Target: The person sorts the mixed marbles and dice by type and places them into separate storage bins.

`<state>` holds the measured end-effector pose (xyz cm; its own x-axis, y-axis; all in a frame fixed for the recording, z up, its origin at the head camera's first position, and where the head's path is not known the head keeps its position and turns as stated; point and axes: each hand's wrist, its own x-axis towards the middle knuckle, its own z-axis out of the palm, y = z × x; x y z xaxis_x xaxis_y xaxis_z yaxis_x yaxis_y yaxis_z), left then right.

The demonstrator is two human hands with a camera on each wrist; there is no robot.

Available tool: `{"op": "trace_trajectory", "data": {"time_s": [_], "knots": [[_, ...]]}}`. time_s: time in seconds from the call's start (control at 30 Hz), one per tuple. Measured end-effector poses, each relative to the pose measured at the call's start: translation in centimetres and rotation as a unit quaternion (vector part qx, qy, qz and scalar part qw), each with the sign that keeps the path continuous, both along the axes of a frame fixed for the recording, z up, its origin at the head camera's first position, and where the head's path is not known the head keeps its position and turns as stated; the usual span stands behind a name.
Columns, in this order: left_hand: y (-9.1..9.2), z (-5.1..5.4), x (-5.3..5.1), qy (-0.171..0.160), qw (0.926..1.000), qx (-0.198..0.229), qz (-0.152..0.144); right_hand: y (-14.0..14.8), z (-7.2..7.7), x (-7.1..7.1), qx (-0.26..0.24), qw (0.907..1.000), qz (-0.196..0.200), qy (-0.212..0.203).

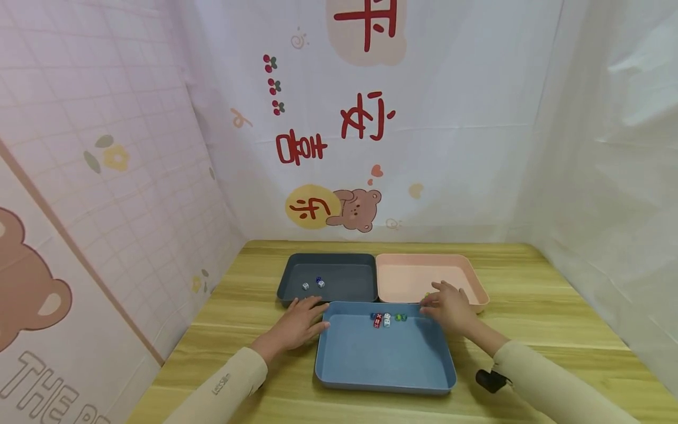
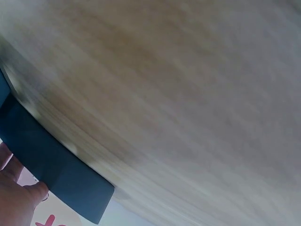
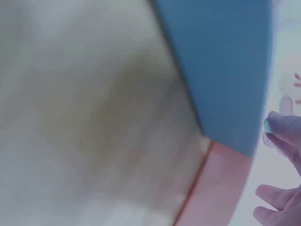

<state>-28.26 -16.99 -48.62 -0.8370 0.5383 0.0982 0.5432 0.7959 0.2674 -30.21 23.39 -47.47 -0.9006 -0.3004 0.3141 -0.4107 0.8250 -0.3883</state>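
A blue tray [image 1: 386,359] holds several small dice near its far side: red dice [image 1: 378,320], white dice [image 1: 387,320], green dice [image 1: 401,317] and a blue die. My left hand [image 1: 298,325] rests at this tray's far left corner with relaxed fingers, close to the dark grey tray [image 1: 344,274]. At the far right corner, my right hand [image 1: 450,307] is between the blue tray and the pink tray [image 1: 450,272]. In the right wrist view its thumb and a finger pinch a small pale green piece [image 3: 267,125]; its exact shape is too small to tell.
In the dark grey tray lie white dice [image 1: 305,286] and a blue die [image 1: 318,280]. A yellow die [image 1: 427,294] sits in the pink tray, partly hidden by my right hand. The trays stand on a wooden table [image 1: 551,330], with a printed cloth [image 1: 450,147] behind.
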Motion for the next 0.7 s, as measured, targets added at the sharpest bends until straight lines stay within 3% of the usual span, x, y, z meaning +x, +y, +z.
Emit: {"op": "trace_trajectory", "data": {"time_s": [0.2,0.43,0.7], "knots": [[-0.3,0.0,-0.1,0.003,1.0000,-0.001,0.002,1.8,1.1,-2.9,-0.071,0.9970,-0.016,-0.025],[-0.2,0.1,0.0,-0.001,1.0000,0.004,-0.001,3.7,0.9,-5.4,-0.028,0.9951,-0.086,-0.040],[-0.2,-0.1,0.0,-0.004,1.0000,-0.001,-0.003,3.8,0.6,-6.4,-0.024,0.9932,-0.103,-0.049]]}}
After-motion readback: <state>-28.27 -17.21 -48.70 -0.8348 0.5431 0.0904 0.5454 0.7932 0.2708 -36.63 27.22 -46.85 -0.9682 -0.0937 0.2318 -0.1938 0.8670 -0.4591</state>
